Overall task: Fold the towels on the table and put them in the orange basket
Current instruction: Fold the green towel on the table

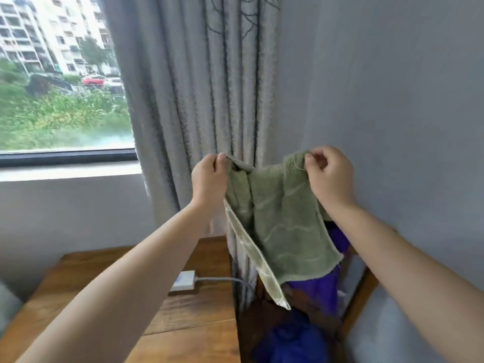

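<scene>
A green towel [277, 221] hangs in the air in front of the grey curtain, held up by its top edge. My left hand [209, 179] pinches its top left corner and my right hand [327, 174] pinches its top right corner. The towel sags between them, and its pale satin border trails down on the left side. Below it lie purple towels [324, 286] and a blue towel [290, 339] on a darker wooden surface by the wall. No orange basket is in view.
A wooden table [183, 318] stands below left, with a white power adapter [184, 281] and its grey cable on it. The curtain [199, 100] and grey wall [392, 100] lie behind; a window [60, 74] is at left.
</scene>
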Available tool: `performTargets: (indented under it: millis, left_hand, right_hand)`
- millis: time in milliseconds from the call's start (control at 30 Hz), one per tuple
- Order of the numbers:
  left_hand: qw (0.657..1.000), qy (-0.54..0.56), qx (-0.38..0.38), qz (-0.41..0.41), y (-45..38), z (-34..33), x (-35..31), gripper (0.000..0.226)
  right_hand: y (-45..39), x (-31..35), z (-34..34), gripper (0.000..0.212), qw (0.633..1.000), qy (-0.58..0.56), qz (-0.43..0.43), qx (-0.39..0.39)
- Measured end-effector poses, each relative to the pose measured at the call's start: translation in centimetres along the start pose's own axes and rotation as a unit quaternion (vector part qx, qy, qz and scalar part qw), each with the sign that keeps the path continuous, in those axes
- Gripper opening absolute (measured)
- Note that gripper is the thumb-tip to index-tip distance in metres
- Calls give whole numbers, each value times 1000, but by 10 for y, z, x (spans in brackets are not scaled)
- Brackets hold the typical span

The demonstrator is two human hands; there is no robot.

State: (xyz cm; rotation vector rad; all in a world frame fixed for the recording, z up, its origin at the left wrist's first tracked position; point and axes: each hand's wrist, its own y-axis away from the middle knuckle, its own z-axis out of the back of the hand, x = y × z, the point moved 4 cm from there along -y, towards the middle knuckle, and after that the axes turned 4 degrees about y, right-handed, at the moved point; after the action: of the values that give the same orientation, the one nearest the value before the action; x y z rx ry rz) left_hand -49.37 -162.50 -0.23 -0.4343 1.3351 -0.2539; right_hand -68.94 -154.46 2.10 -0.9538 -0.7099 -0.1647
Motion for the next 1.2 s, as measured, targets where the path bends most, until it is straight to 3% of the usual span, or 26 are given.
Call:
performTargets:
  millis: [133, 267, 600, 767, 1000, 1200]
  left_hand:
    - [998, -39, -43, 17, 11, 113, 13, 35]
    - [990, -121, -56, 44, 38, 217, 37, 37]
    - [938, -239, -164, 192, 97, 418, 131, 50]
    - [912, -272, -183, 247, 93, 477, 167, 52]
    - [903, -310, -169, 245, 14, 512, 196, 51]
    - [905, -319, -163, 230, -32, 524, 203, 49]
  right_hand:
    - [40, 72, -23, 11, 999, -21, 20, 20]
    - [98, 132, -67, 10, 996, -32, 20, 86]
    - [207, 196, -200, 14, 962, -30, -12, 273]
    - [238, 225, -278, 16, 943, -44, -25, 329]
    - [210, 250, -363, 17, 955, -54, -12, 290]
    - [189, 276, -393, 16, 957, -98, -9, 274]
